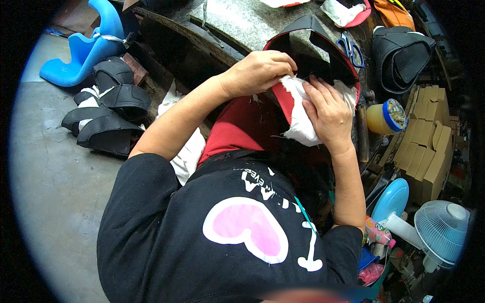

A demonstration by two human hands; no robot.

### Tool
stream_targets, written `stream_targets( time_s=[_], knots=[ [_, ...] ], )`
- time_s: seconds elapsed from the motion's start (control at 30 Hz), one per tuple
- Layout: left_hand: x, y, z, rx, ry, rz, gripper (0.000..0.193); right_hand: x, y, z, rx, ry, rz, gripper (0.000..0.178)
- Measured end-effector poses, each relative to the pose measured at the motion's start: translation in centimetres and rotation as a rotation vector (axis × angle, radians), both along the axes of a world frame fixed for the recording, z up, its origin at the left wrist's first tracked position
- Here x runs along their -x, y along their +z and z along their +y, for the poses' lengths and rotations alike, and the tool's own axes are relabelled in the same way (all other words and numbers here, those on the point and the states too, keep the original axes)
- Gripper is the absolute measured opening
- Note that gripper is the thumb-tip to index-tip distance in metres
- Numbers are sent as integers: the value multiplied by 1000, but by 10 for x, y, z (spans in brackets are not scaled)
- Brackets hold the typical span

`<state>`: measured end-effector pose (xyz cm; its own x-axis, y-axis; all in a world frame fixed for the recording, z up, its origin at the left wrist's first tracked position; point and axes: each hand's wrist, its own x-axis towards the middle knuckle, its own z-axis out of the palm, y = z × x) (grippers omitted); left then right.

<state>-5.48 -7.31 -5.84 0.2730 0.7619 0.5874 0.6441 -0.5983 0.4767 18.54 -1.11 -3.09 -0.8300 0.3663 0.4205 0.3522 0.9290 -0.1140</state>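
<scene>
You held the black-and-red shoe upper [308, 45] over your lap beside the scissors [352, 49], left hand [260, 70] pinching its white lining [303, 118] and right hand [328, 113] pressing it flat, while finished uppers [108, 113] lay piled left of it, suggesting more remained.

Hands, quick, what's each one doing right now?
Left hand: closed, pinching the white lining at the edge of the black and red shoe upper.
Right hand: fingers flat, pressing the white lining.
</scene>
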Motion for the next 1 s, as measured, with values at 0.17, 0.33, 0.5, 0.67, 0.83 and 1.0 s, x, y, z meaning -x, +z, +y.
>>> stream_targets(
  time_s=[0.17, 0.33, 0.5, 0.67, 0.83, 1.0],
  knots=[
    [10, 2, -13, 96, 33, -195, 11, 1, 9, -1, 84, -21, 14, 38],
    [-6, 7, -9, 69, 130, -41, 24, 22, 12, -23, 33, -145, -18, 44],
    [-14, 14, -7, 136, 245, -7, 35, 26, -3, -18, 273, -295, 286, 12],
    [-27, 19, -2, 136, 338, 127, 34, 8, -8, -4, 604, -308, 353, 15],
    [-37, 22, 6, 120, 335, 257, 29, 6, -9, 3, 728, -300, 360, 18],
    [-41, 24, 10, 147, 433, -27, 42, 1, -11, 10, 857, -291, 373, 21]
  ],
)
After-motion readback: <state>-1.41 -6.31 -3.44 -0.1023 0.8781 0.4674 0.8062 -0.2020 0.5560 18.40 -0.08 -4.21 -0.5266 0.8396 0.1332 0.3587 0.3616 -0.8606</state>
